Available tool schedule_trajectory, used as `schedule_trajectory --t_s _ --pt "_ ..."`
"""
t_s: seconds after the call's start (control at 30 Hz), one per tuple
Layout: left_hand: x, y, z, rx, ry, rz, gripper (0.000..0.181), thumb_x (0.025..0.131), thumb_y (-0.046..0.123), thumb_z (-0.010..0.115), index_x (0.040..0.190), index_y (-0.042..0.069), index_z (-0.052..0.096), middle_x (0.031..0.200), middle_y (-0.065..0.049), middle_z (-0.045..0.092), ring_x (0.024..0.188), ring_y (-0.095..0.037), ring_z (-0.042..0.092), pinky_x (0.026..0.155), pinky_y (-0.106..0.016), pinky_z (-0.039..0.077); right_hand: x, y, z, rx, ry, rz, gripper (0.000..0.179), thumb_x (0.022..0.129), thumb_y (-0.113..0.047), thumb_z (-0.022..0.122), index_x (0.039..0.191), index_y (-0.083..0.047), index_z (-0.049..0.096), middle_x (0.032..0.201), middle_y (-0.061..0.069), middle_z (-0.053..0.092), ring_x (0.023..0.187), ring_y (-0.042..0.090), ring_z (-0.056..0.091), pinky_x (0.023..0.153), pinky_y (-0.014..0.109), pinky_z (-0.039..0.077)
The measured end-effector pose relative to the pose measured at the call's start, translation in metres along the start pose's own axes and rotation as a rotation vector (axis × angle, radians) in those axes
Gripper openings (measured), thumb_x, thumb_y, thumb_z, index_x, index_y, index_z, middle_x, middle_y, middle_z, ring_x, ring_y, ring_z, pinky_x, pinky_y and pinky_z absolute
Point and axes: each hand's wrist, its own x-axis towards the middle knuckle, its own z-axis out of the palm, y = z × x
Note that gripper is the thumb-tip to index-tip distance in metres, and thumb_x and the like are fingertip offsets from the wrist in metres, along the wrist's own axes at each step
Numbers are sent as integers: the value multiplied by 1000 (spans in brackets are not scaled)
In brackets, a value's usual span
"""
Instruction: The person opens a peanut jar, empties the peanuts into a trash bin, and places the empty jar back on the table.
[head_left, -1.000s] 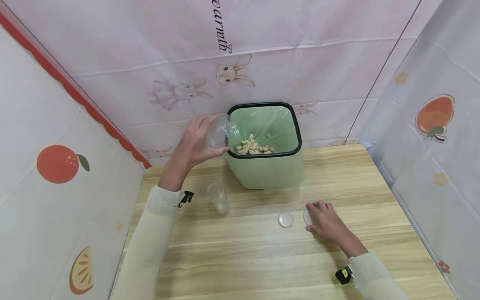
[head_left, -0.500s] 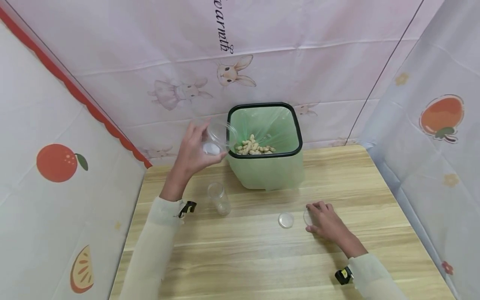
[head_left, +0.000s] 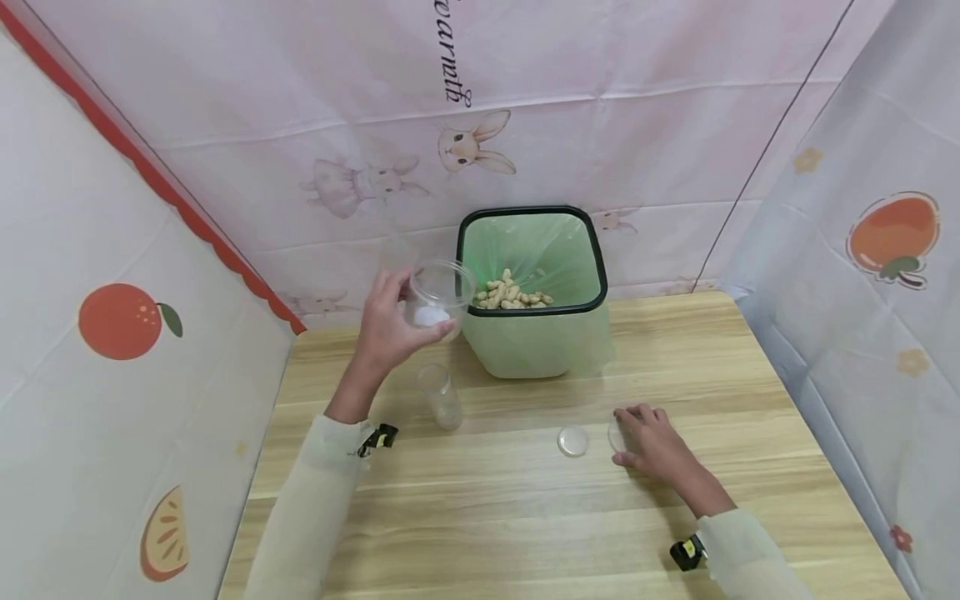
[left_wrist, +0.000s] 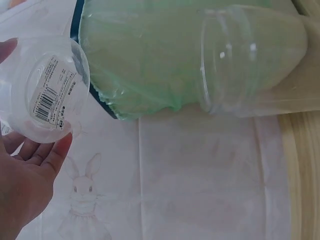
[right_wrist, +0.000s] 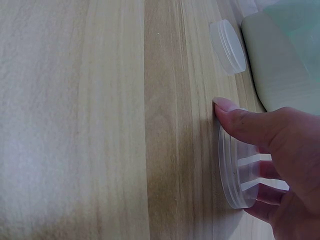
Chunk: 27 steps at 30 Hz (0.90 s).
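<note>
My left hand (head_left: 384, 329) grips a clear plastic jar (head_left: 450, 283) at the left rim of the bin, with the mouth tilted up and to the right. A white label with a barcode (left_wrist: 46, 102) shows on its base in the left wrist view; no peanuts are visible in it. Inside the black-rimmed, green-lined bin (head_left: 536, 350) lies a heap of peanuts (head_left: 510, 295). On the table, my right hand (head_left: 656, 442) holds a clear round lid (right_wrist: 230, 172) by its edge, thumb on one side and fingers on the other. The hand partly covers that lid in the head view.
A second clear jar (head_left: 441, 398) stands on the wooden table (head_left: 495, 517), left of the bin's front. Another clear lid (head_left: 573, 442) lies flat, just left of my right hand. Printed curtains (head_left: 360, 100) enclose the table at the back and sides.
My left hand has lowered slightly and turned the jar from lying sideways over the bin's rim to mouth-up, drawing it a little toward me. The right hand and its lid have stayed put.
</note>
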Motion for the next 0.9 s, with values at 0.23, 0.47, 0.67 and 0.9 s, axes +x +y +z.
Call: schedule_trajectory --t_s 0.23,0.47,0.67,0.9 --pt "-15 2 8 -53 0 -10 91 64 25 98 141 0 57 113 -17 57 104 -29 60 96 -47 58 0 0 2 1 20 -7 80 79 -35 90 145 -3 57 139 26 56 120 45 53 96 57 53" --pt "-33 7 20 -93 0 -6 92 59 22 99 138 -1 56 116 -16 58 109 -27 62 97 -44 58 0 0 1 8 10 -7 80 80 -35 89 146 -2 56 140 27 55 121 46 53 97 59 53" --pt "-47 13 34 -138 -37 19 92 59 19 98 137 -1 54 122 -17 58 112 -27 62 98 -45 60 0 -2 1 15 5 2 80 80 -34 89 146 -2 56 141 27 54 122 45 52 97 59 53" --pt "-64 20 52 -184 -96 -6 91 59 22 99 136 1 54 125 -15 61 115 -30 65 100 -45 59 -2 -3 0 11 6 6 81 79 -35 90 145 -2 57 140 27 55 120 45 53 96 58 53"
